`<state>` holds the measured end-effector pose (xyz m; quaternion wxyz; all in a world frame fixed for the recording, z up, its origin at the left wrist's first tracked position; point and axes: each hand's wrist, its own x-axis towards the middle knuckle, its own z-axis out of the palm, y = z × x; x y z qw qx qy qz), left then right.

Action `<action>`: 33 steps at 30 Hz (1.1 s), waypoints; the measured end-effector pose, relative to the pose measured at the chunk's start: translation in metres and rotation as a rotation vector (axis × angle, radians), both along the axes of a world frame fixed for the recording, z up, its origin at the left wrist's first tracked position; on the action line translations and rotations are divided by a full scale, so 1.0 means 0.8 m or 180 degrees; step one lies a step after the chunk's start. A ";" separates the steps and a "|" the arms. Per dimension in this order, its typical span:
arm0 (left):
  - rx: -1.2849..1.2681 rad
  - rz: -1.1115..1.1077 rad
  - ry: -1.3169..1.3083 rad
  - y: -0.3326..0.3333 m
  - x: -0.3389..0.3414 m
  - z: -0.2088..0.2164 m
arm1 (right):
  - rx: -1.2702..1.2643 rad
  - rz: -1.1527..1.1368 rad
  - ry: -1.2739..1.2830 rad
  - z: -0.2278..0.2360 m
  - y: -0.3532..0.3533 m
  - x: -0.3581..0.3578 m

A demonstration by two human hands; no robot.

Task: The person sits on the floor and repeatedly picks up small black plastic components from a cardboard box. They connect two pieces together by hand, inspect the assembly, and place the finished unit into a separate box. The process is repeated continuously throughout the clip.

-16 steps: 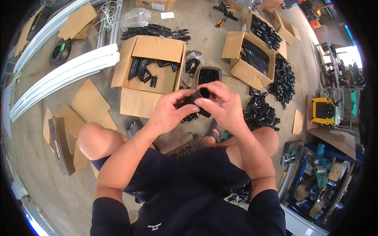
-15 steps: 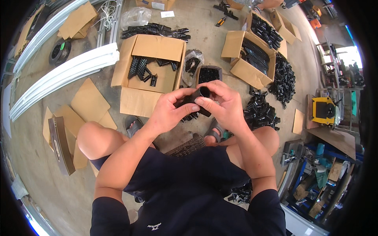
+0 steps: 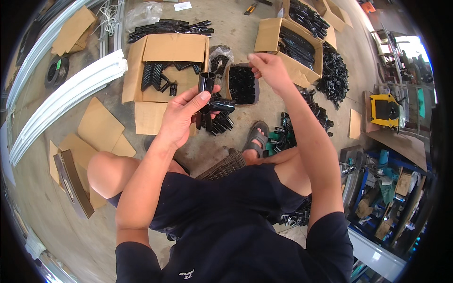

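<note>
My left hand [image 3: 181,113] is closed around a black branched tube connector [image 3: 222,104], with one open tube end pointing up and another toward the right. My right hand [image 3: 270,71] is raised apart from it, fingers bent and thumb and forefinger pinched. Whether anything small is between those fingertips I cannot make out. Just left of the right hand stands a small open box [image 3: 243,104] full of tiny black parts. Beneath the connector, a pile of black connectors [image 3: 221,123] lies on the floor, partly hidden by my left hand.
An open carton [image 3: 177,47] with rows of black connectors stands ahead left; another filled carton [image 3: 298,71] stands ahead right. Loose connector heaps [image 3: 334,78] lie beside it. A wicker seat edge [image 3: 222,166] shows between my legs. White curved profiles [image 3: 71,101] lie at left.
My right hand has let go of the connector and moved away to the right and forward. The left hand now holds the connector alone, slightly further left. The view has shifted a little.
</note>
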<state>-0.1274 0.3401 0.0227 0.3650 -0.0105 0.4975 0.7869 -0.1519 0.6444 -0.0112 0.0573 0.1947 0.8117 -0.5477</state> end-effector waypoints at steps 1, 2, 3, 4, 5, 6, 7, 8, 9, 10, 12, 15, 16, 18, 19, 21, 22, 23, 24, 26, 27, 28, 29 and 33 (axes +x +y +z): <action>0.0000 -0.0077 -0.0053 -0.001 -0.002 -0.005 | 0.0273 0.0019 -0.0148 -0.038 0.016 -0.009; 0.0010 -0.0040 -0.0109 0.002 -0.002 -0.006 | 0.0549 0.0037 -0.0298 -0.075 0.026 -0.010; 0.0010 0.0010 -0.0172 0.004 0.002 -0.006 | 0.0923 0.0118 -0.0243 -0.108 0.029 -0.007; 0.0047 0.0058 -0.0240 0.004 0.003 -0.008 | 0.1334 0.0199 -0.0192 -0.136 0.031 -0.006; 0.0100 0.0142 -0.0296 0.008 0.006 -0.013 | 0.1699 0.0272 -0.0118 -0.165 0.033 -0.005; 0.0040 0.0126 -0.0305 0.007 0.007 -0.019 | 0.1742 0.0356 -0.0262 -0.193 0.033 -0.002; -0.0025 0.0112 -0.0305 0.004 0.007 -0.023 | 0.1779 0.0440 -0.0397 -0.219 0.028 0.002; -0.0073 0.0104 -0.0269 0.004 0.004 -0.024 | 0.1920 0.0545 -0.0234 -0.245 0.024 0.007; -0.0071 0.0282 -0.0226 0.006 0.005 -0.022 | 0.2197 0.0866 -0.0249 -0.269 0.021 0.008; -0.0147 0.0335 -0.0169 0.002 0.004 -0.021 | 0.2593 0.1108 -0.0270 -0.282 0.006 0.010; -0.0117 0.0310 -0.0305 0.005 -0.003 -0.025 | 0.2801 0.1211 -0.0491 -0.327 0.010 0.021; 0.0042 0.0265 -0.0417 0.005 -0.014 -0.031 | 0.2511 0.0868 -0.0819 -0.336 -0.018 0.009; 0.0055 0.0138 -0.0473 0.002 -0.014 -0.030 | 0.2563 0.0790 -0.0809 -0.327 -0.030 0.012; 0.0090 0.0057 -0.0520 0.013 -0.009 -0.035 | 0.2584 0.0949 -0.0830 -0.332 -0.030 0.019; 0.0136 0.0019 -0.0515 0.018 -0.012 -0.038 | 0.2628 0.1020 -0.0817 -0.332 -0.025 0.016; 0.0097 -0.0089 -0.0534 0.020 -0.018 -0.038 | 0.2429 0.0974 -0.1131 -0.314 -0.031 0.012; 0.0093 -0.0071 -0.0550 0.021 -0.019 -0.036 | 0.2377 0.0955 -0.1233 -0.300 -0.036 0.008; 0.0082 -0.0085 -0.0501 0.022 -0.020 -0.035 | 0.2379 0.0919 -0.1188 -0.298 -0.033 0.011; 0.0069 -0.0094 -0.0454 0.022 -0.021 -0.035 | 0.2380 0.0888 -0.1144 -0.299 -0.031 0.014; 0.0090 -0.0067 -0.0387 0.023 -0.022 -0.034 | 0.2377 0.0827 -0.1020 -0.301 -0.029 0.019; 0.0120 -0.0037 -0.0362 0.023 -0.022 -0.031 | 0.2370 0.0788 -0.0938 -0.307 -0.026 0.021; 0.0151 -0.0007 -0.0340 0.023 -0.022 -0.029 | 0.2362 0.0752 -0.0858 -0.312 -0.023 0.023; 0.0155 0.0014 -0.0302 0.019 -0.020 -0.026 | 0.2260 0.0562 -0.0771 -0.310 -0.025 0.025; -0.0008 0.0152 0.0178 0.007 -0.017 -0.016 | 0.1739 -0.0116 -0.0299 -0.306 -0.023 0.022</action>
